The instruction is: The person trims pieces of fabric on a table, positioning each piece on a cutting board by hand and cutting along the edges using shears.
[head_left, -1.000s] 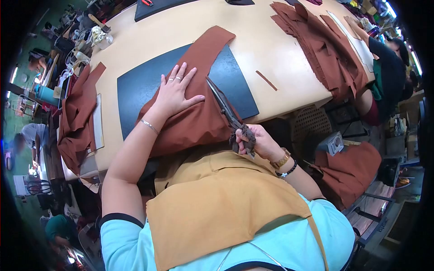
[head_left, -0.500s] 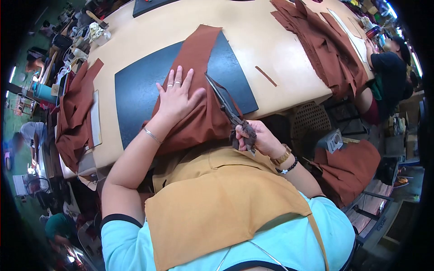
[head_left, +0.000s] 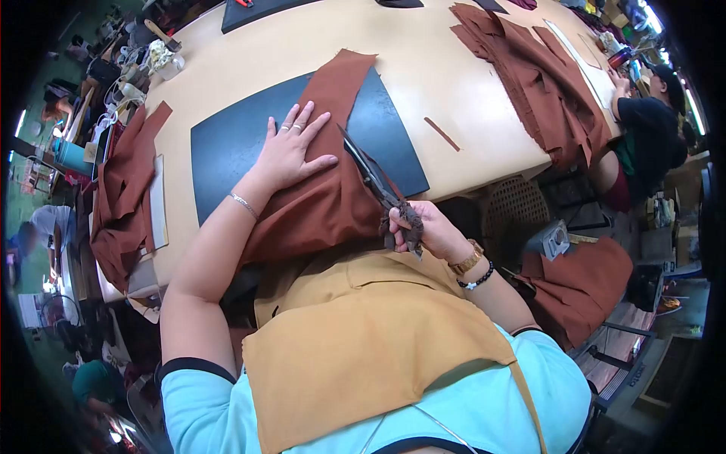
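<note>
My left hand lies flat, fingers spread, on a long piece of rust-brown fabric. The fabric runs across a dark cutting mat and bunches toward my lap. In my right hand is a pair of scissors, its handles wrapped in dark cloth. The blades point up and left, with their tips at the right edge of the fabric, just right of my left hand. A narrow strip of fabric hangs along the blades' right side.
A thin brown offcut lies on the pale table. Piled brown fabric sits at the right, more fabric at the left. A brush stands at the far left. At the right edge a person works.
My left hand has slid slightly up and left along the fabric, which has shifted a little on the mat. The scissors have moved slightly left, still at the fabric's edge.
</note>
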### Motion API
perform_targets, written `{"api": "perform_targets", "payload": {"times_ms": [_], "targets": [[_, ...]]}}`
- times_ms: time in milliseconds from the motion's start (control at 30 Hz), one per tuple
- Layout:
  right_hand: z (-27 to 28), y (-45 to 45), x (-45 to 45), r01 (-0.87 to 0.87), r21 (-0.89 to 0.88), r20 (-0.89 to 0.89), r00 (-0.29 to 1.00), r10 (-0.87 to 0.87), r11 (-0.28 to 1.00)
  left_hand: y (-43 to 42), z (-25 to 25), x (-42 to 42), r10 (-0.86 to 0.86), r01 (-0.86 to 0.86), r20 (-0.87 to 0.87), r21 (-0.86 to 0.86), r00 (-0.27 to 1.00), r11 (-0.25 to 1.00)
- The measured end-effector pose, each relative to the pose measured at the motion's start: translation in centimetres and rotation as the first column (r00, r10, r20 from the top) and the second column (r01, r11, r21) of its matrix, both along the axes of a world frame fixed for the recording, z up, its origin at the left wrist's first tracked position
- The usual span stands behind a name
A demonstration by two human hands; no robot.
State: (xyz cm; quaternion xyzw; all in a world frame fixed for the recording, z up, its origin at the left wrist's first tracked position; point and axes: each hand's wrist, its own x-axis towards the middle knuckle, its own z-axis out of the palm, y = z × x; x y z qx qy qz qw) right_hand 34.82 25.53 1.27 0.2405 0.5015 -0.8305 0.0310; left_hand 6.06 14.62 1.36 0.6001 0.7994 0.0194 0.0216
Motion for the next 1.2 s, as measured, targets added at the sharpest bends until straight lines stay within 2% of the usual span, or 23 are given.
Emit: {"api": "perform_targets", "payload": {"times_ms": [267,467,700,733,833,867,967,1000,1200], "targets": [[-0.1,-0.3,0.4,-0.005,0.010,-0.004,1.000,0.006,1.000,-0.5,-0.4,2.0,0.179,-0.178,-0.001,0.058,0.984,0.982],[0.1,0.1,0.1,0.021,-0.007,0.005,1.000,-0.021,1.000,-0.6,-0.9,3.5,0.180,-0.178,-0.037,0.060,0.983,0.982],[0.2,-0.2,0.4,0.022,0.016,-0.013,1.000,-0.021,1.000,-0.7,-1.1,3.2,0.246,-0.246,0.014,0.115,0.969,0.962],[0.1,-0.2,0.5,0.022,0.010,-0.010,1.000,-0.022,1.000,-0.3,-0.1,2.8,0.245,-0.244,0.006,0.110,0.970,0.964],[-0.1,0.0,0.5,0.019,0.003,0.001,1.000,-0.019,1.000,1.0,4.1,1.2,0.179,-0.182,-0.035,-0.105,0.983,0.978],[0.0,-0.1,0.4,0.024,0.008,0.005,1.000,-0.024,1.000,1.0,4.0,0.5,0.075,-0.080,-0.061,-0.091,0.995,0.993],[0.1,0.0,0.4,0.012,0.039,0.012,1.000,-0.012,0.999,0.5,-0.3,-1.3,-0.028,0.026,0.020,0.105,0.999,0.994],[0.1,0.2,0.4,0.004,0.047,0.015,1.000,-0.005,0.999,0.6,0.0,-1.3,-0.020,0.018,0.030,0.045,0.999,0.999],[0.0,0.3,-0.5,0.000,0.044,0.039,0.999,-0.002,0.999,0.1,-1.0,2.0,0.092,-0.092,0.008,0.100,0.996,0.991]]}}
